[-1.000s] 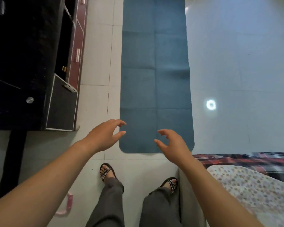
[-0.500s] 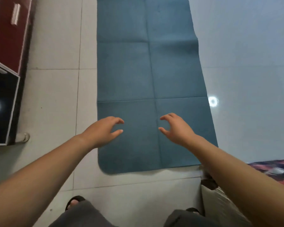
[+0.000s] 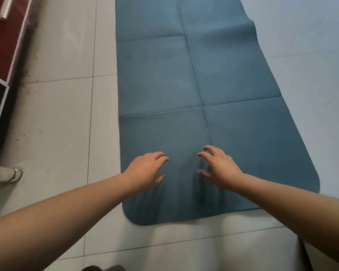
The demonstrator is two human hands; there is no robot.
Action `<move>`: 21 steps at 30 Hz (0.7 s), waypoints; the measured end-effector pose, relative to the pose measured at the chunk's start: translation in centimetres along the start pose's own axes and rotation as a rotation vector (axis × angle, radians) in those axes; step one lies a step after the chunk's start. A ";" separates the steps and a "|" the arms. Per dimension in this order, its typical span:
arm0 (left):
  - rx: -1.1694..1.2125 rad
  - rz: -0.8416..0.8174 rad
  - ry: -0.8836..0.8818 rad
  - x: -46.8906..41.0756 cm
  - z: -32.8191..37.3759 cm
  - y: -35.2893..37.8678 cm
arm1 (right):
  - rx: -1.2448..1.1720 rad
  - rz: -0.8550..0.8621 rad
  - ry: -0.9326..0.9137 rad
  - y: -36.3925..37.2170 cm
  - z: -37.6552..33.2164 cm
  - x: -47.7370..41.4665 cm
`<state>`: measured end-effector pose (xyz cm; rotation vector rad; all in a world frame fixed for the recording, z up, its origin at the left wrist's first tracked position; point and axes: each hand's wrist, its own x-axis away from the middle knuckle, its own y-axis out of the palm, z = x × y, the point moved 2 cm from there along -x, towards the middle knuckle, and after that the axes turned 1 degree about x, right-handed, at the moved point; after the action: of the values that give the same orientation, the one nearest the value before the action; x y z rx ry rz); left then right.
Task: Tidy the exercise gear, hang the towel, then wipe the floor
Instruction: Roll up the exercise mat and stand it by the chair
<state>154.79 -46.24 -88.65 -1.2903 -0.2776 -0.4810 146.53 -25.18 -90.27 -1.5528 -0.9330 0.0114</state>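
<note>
Mat point(image 3: 184, 75) lies beneath left hand point(image 3: 145, 171) and right hand point(image 3: 220, 167).

1 view only, worn on the person's head, and it carries the whole scene. It faces forward and tips steeply down at the tiled floor point(image 3: 63, 124). The lens is wide-angle, and the blue mat point(image 3: 184, 85) runs up the frame away from the wearer, its far end cut off by the top edge. The camera sits close: the mat's near rounded end fills the lower middle, within arm's reach. The left forearm point(image 3: 57, 218) enters from the bottom left corner and the right forearm point(image 3: 301, 212) from the bottom right, both stretching away from the lens. A sliver of dark and red cabinet point(image 3: 0, 45) marks the far left edge.
</note>
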 end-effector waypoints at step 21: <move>-0.088 -0.152 -0.021 1.8 4.3 8.7 | 0.060 -0.068 -0.025 5.9 3.0 4.3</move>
<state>160.85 -40.75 -94.08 -1.3664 -0.3778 -0.6148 151.08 -19.81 -93.86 -1.4674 -0.9963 0.0100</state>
